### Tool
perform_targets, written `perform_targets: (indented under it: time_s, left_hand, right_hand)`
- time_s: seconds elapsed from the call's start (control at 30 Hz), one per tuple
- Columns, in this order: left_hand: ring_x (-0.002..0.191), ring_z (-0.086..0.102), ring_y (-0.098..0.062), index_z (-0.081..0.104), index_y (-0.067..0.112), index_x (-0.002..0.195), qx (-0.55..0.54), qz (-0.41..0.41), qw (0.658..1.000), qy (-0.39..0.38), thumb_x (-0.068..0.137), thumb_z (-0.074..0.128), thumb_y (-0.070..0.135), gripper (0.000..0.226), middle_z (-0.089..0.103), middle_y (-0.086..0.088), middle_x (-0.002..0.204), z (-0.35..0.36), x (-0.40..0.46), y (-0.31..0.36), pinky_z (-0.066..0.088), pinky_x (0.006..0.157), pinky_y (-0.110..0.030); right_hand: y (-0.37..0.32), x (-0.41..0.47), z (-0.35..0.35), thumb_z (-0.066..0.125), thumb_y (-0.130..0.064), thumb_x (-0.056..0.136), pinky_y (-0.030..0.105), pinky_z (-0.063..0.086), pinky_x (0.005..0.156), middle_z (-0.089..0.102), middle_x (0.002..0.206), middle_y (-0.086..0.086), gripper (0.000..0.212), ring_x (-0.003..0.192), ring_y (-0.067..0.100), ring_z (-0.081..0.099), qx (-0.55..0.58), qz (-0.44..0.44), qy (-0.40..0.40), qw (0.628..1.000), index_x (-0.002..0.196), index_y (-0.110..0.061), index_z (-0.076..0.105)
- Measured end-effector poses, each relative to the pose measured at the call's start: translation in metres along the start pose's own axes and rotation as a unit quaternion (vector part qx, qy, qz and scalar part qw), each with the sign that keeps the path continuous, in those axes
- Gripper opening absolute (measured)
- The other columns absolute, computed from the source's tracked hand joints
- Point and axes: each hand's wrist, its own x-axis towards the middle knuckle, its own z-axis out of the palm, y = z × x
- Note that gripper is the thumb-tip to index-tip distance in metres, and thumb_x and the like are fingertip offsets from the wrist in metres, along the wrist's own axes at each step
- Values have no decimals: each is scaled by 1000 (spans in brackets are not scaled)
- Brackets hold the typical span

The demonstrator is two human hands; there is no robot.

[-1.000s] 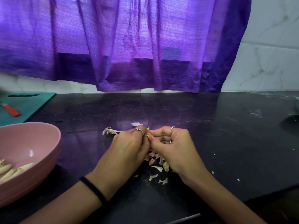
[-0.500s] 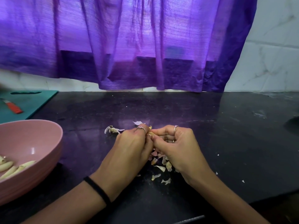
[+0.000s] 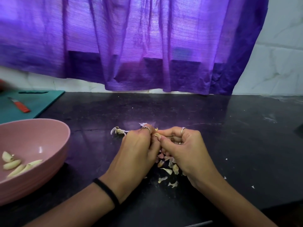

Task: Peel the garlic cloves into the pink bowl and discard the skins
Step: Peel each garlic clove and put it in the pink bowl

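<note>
Your pink bowl at the left already held several peeled cloves. Mid-desk, your left hand and right hand both pinched what looked like a half-peeled garlic clove; skins lay beneath, undiscarded.

Counter runs across the scene; curtain hangs behind its far edge. Bowl on the counter at near left, peeled cloves inside it. Cutting board far left behind the bowl, knife lying on it. Left hand and right hand meet mid-counter, a clove between their fingertips. Skins on the counter under and near the hands; another scrap just left of the left hand.
</note>
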Motion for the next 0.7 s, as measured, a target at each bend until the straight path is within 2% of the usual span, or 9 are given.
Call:
perform_targets:
  time_s: [0.07,0.1,0.17,0.2,0.3,0.4,0.5,0.7]
  left_hand:
    - [54,62,-8,58,10,79,-2,-6,1000,2,91,51,15,15,62,4,58,0,0,1,42,65,-13]
    - [54,63,-10,58,10,79,-11,-13,1000,-1,91,50,15,15,63,3,59,0,0,1,46,62,-18]
    - [54,64,-13,57,9,80,-27,-30,999,-8,91,49,16,15,64,0,60,1,0,1,51,60,-36]
    - [53,65,-13,57,10,80,-28,-35,999,-8,91,49,15,15,65,0,60,2,0,0,51,60,-37]
    - [51,64,-10,58,11,79,-12,-30,999,10,90,53,13,12,65,1,57,1,-1,2,43,66,-16]
    - [50,62,-9,59,11,78,-17,-39,999,19,88,54,12,11,64,2,55,1,0,5,44,60,-19]
    - [47,63,-9,60,12,79,-31,-46,998,24,88,54,12,11,64,1,55,1,0,5,48,57,-33]
    - [48,62,-8,61,11,78,-55,-66,996,33,88,55,10,11,64,1,54,1,0,9,47,58,-26]
  right_hand:
    - [-1,0,0,69,-3,85,15,47,50,69,62,2,7,50,4,60,6,4,5,1000,91,-3,74]
    - [-1,0,0,69,-3,85,16,47,49,69,62,4,7,50,5,60,9,8,6,1000,91,-2,73]
    - [-3,-1,1,69,-3,85,19,50,50,71,66,9,7,51,9,62,12,12,7,1000,90,-3,73]
    - [-3,-1,1,69,-4,85,21,52,51,72,68,10,7,52,12,63,11,13,9,1000,90,-4,74]
    - [-3,-2,2,69,-5,85,26,55,51,71,65,7,6,51,13,61,15,22,11,1000,89,-6,74]
    - [-3,-2,2,69,-4,85,20,50,48,68,62,8,6,48,8,57,30,26,14,999,88,-6,74]
    - [-4,-2,3,68,0,85,17,47,47,64,61,10,7,47,6,55,56,28,15,998,89,-2,74]
    - [-4,-1,5,66,2,85,17,45,45,63,56,4,8,46,6,54,75,20,15,997,88,0,73]
